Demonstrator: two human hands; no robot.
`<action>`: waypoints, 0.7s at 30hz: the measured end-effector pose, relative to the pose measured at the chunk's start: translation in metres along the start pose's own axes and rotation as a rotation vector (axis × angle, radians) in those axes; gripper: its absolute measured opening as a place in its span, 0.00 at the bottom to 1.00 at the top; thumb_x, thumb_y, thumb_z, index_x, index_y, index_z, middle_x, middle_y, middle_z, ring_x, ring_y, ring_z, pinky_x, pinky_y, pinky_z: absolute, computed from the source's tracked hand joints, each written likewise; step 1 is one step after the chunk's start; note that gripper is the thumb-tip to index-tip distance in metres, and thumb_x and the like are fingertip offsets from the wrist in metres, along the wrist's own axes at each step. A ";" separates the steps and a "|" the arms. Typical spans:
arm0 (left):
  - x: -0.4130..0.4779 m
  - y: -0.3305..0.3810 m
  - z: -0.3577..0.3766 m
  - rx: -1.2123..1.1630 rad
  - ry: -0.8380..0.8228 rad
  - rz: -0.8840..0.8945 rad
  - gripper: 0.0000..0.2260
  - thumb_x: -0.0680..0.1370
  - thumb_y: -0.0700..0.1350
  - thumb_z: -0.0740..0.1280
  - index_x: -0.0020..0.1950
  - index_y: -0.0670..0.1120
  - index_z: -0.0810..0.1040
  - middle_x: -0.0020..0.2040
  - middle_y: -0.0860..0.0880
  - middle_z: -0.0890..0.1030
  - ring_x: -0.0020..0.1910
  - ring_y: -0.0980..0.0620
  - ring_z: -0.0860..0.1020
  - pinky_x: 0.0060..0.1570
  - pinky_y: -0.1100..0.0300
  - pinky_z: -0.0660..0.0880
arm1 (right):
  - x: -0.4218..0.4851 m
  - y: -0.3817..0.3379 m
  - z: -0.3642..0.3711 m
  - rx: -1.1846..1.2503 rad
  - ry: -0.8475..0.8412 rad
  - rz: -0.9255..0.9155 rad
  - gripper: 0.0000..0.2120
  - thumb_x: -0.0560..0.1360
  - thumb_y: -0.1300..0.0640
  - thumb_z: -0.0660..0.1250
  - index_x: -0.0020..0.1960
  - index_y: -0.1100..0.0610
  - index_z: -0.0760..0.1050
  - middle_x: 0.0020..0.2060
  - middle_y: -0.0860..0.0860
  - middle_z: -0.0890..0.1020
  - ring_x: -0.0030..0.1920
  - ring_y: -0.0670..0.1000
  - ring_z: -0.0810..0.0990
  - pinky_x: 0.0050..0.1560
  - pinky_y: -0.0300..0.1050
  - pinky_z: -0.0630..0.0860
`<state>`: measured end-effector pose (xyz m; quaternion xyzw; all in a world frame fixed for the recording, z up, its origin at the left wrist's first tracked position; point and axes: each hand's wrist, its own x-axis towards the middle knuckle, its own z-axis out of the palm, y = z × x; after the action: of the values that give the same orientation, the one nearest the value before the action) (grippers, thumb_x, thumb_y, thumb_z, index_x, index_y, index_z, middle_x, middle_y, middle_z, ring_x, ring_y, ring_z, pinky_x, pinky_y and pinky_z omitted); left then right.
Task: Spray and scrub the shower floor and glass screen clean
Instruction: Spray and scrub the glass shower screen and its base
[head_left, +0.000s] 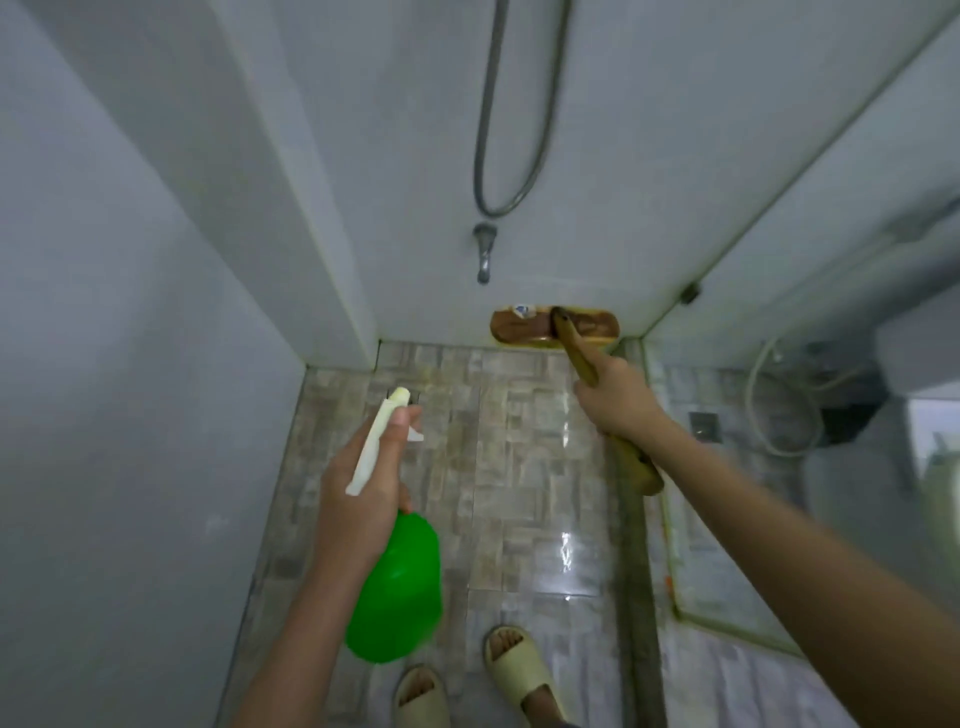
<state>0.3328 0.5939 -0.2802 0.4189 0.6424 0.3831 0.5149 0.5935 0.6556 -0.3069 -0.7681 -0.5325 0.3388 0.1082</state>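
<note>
In the head view, lower centre, our left hand (363, 499) wraps the green plastic spray bottle (397, 592). Right of centre, our right hand (618, 402) grips the brown wooden scrub brush (553, 330), its head at the wall's foot. We should mist the mottled tiled floor (519, 467) first, then scrub firmly.

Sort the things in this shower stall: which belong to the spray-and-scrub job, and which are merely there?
For the job: green spray bottle, held by the left hand; long-handled brush, held by the right hand; tiled floor; glass screen.
Merely there: shower hose; wall tap; slippers.
</note>
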 end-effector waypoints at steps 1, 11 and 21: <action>-0.011 0.033 -0.003 0.011 -0.015 0.025 0.11 0.83 0.54 0.60 0.52 0.60 0.82 0.36 0.56 0.83 0.21 0.59 0.71 0.26 0.68 0.71 | -0.021 -0.013 -0.028 -0.002 0.023 -0.001 0.31 0.79 0.62 0.58 0.78 0.43 0.55 0.32 0.53 0.76 0.28 0.50 0.74 0.19 0.30 0.65; -0.102 0.276 -0.028 -0.062 -0.190 0.357 0.11 0.83 0.56 0.61 0.48 0.63 0.83 0.43 0.59 0.84 0.21 0.55 0.71 0.26 0.64 0.72 | -0.196 -0.115 -0.239 0.128 0.432 -0.070 0.30 0.78 0.61 0.60 0.76 0.41 0.59 0.36 0.59 0.79 0.28 0.53 0.75 0.30 0.46 0.75; -0.145 0.460 0.001 -0.265 -0.383 0.756 0.15 0.82 0.56 0.65 0.37 0.65 0.85 0.42 0.45 0.85 0.20 0.51 0.68 0.25 0.62 0.67 | -0.314 -0.193 -0.418 0.144 1.002 -0.356 0.29 0.79 0.58 0.61 0.76 0.38 0.59 0.31 0.53 0.77 0.21 0.51 0.74 0.21 0.42 0.72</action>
<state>0.4169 0.6224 0.1943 0.6180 0.2825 0.5390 0.4977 0.6513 0.5362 0.2342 -0.7241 -0.5130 -0.0571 0.4574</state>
